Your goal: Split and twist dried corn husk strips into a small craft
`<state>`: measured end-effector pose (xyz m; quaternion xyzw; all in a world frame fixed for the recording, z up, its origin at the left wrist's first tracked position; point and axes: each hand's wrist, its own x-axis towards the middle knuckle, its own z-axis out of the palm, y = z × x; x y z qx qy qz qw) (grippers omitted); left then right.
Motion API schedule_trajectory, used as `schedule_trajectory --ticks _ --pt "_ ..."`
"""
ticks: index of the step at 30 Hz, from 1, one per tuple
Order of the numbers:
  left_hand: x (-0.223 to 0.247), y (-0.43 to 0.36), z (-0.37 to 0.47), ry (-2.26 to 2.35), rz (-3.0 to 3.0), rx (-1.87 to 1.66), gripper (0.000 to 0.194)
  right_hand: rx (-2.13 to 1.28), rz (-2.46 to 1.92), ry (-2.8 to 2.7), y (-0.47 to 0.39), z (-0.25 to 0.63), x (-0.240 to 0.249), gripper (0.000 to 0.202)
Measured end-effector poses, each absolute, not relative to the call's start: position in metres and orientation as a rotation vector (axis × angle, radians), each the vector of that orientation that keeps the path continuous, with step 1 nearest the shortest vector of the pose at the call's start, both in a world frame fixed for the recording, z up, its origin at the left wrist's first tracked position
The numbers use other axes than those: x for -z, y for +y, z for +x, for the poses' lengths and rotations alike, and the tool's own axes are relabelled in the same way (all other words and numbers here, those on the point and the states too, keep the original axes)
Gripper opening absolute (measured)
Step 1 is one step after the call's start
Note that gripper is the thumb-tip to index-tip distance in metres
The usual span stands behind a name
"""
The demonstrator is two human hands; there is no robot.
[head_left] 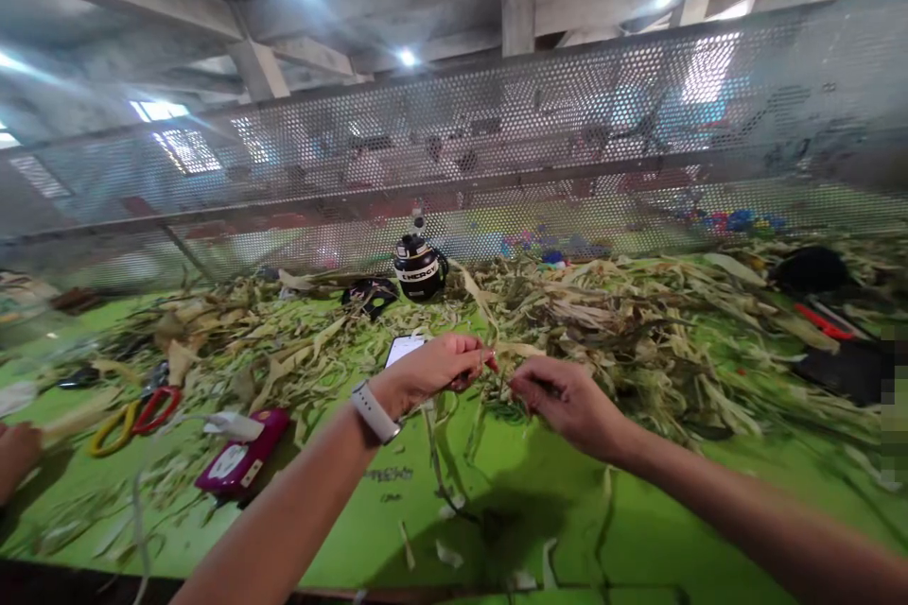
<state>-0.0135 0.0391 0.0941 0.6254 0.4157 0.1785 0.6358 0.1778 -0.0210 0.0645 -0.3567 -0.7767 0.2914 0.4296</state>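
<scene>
My left hand [444,367], with a pale watch band on its wrist, is closed in a pinch on a pale dry husk strip [482,302] that stands up from the fingers. Thin strands hang below that hand toward the green table [340,529]. Close by on the right, my right hand [567,397] is also closed, thumb against fingers; what it grips is too small to make out. Green strands [507,411] lie just under and between the hands. A phone [404,348] with a lit screen rests behind my left hand.
Dry husks [602,312] are heaped along the back. A black jug [418,269] stands before a perforated metal screen [319,170]. At left lie a purple device [245,454] with a cable, red-handled scissors [157,409] and a yellow handle [114,430]. Another person's hand [18,458] shows at the left edge.
</scene>
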Motion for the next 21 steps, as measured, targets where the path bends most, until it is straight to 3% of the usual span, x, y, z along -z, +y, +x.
schedule_trajectory --ticks 3,6,12,21 --pt "-0.089 0.038 -0.013 0.844 1.399 -0.320 0.034 -0.386 -0.831 -1.982 -0.017 0.179 -0.069 0.022" --pt "-0.087 0.034 -0.008 0.828 1.479 -0.292 0.035 -0.266 -0.803 -2.014 -0.012 0.174 -0.068 0.020" --pt "-0.087 0.021 0.002 0.893 1.528 -0.332 0.034 -0.132 -1.256 -2.036 -0.006 0.169 -0.066 0.025" --pt "-0.073 0.027 -0.007 0.791 1.105 -0.459 0.035 -0.564 -1.137 -1.791 -0.005 0.173 -0.072 0.026"
